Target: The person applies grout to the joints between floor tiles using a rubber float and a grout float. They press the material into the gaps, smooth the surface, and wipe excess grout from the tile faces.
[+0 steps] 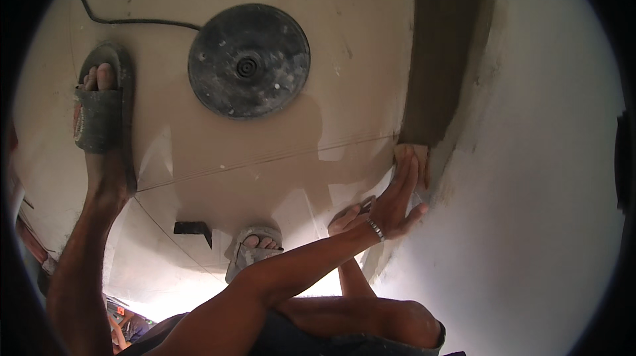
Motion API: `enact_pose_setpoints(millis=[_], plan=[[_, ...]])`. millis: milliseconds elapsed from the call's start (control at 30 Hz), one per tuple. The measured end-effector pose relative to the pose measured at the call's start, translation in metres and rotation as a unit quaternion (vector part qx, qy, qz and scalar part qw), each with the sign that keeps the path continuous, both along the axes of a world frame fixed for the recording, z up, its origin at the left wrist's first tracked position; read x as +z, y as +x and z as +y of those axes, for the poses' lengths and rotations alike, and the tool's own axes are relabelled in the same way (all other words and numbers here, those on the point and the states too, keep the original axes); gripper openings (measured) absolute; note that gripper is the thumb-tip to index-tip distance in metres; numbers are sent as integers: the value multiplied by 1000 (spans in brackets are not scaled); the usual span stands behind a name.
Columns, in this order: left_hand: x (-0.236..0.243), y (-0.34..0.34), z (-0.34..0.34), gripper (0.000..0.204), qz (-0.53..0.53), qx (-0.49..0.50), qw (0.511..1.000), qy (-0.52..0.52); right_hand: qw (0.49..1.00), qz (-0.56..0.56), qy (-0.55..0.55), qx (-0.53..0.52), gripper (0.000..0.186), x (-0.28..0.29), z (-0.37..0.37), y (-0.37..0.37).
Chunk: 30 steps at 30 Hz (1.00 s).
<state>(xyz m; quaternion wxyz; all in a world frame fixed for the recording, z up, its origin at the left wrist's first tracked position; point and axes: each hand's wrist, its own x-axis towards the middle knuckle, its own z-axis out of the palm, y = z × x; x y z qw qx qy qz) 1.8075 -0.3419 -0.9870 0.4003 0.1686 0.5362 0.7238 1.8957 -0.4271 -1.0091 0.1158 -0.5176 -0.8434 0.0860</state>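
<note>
My left hand (397, 200), with a bracelet at the wrist, reaches to the foot of the white wall. Its long fingers lie over a small beige block (401, 151), pressing it at the near end of a dark, wet-looking strip (440, 58). The thumb stands apart, toward the wall. Whether the block is sponge or tile I cannot tell. Partly behind that forearm is what seems to be my right hand (346, 222), low by the floor. Its fingers look curled round something dark-edged, too hidden to name.
A round black disc (228, 94) with a cord (142, 22) lies on the beige tiled floor (265, 157). Dusty slide sandals (99, 117) are on the feet at left and lower middle. A small black angled piece (192, 228) lies nearby. The white wall (530, 190) fills the right.
</note>
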Motion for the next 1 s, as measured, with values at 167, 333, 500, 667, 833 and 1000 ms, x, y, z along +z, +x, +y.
enact_pose_setpoints(millis=[167, 333, 500, 667, 833, 1000], plan=[[-22, -145, 77, 98, 174, 145, 974, -21, 1000, 9, -9, 7, 52, -15, 4, -10], [-22, -284, 122, 100, 63, 139, 988, -5, 998, -16, -60, 1, 56, -18, 4, 1], [-13, -190, 87, 103, 115, 95, 989, -9, 998, -4, -60, 15, 53, -16, 5, -1], [-25, -102, 27, 107, 85, -39, 996, 13, 998, -27, -46, 43, 52, -16, 3, -11], [-39, -282, 97, 87, 154, 104, 982, -29, 1000, 8, -15, 17, 52, -29, -3, -20], [-30, -266, 94, 92, 133, 107, 985, -18, 999, -4, -46, 22, 54, -30, -5, -14]])
